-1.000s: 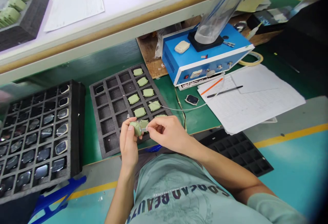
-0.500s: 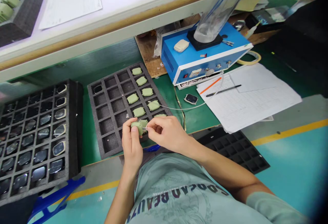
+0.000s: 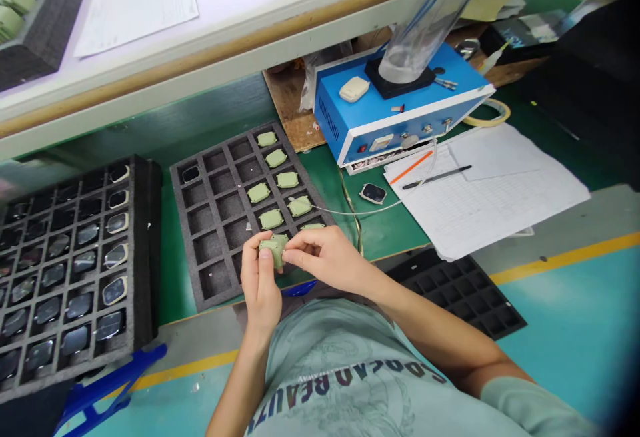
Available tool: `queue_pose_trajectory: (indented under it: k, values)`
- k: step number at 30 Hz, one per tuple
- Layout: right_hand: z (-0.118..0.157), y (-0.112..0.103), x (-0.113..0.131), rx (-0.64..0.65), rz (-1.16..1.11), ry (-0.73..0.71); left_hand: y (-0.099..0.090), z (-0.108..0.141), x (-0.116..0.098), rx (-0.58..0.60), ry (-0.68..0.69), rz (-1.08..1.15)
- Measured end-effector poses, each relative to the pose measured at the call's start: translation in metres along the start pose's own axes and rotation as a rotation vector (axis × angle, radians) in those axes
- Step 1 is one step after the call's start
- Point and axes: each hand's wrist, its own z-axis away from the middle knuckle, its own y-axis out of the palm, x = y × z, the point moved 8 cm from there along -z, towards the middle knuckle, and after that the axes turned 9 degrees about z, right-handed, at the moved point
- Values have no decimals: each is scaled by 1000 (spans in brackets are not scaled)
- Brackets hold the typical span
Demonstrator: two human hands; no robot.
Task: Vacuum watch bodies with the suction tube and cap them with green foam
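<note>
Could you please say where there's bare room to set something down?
Bare bench lies between cable, papers and front edge, plus a narrow strip between left tray and middle tray. It's crowded atop the blue box and around the left hand and right hand.

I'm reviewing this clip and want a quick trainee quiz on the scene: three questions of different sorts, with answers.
1. True or false: the black pen lies on the white paper.
2. What stands on top of the blue box?
A) a roll of tape
B) a clear tube
C) an orange pen
3. Fill in the colour: the left hand holds a ____ case.

Key: 1. True. 2. B. 3. Green.
</note>
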Motion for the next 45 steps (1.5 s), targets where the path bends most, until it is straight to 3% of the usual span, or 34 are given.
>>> queue_pose_trajectory:
  k: [7,10,12,17,22,25,29,35,39,45]
  values:
    - [-6,7,-18,50,-240,82,4,15,-1,-69,59,-84]
    - [-5,11,-17,108,-278,102,8,17,2,-36,49,-43]
    - [-4,6,-17,80,-282,135,13,14,3,6,10,41]
    - [23,-28,-44,-69,-333,308,24,1,6,85,-154,459]
    - [73,-86,-98,-455,-423,517,7,-17,11,5,-175,564]
    - [64,-84,-98,-461,-643,415,-5,-25,16,-59,-135,514]
    - [23,-65,-63,-388,-845,181,-15,-30,20,-160,-26,362]
    - [-18,-35,-28,-351,-695,-49,-24,-34,27,-274,18,320]
    - [-27,-21,-27,-414,-556,-154,-25,-33,30,-297,28,279]
    - [-27,-12,-38,-437,-517,-145,-21,-33,28,-270,64,224]
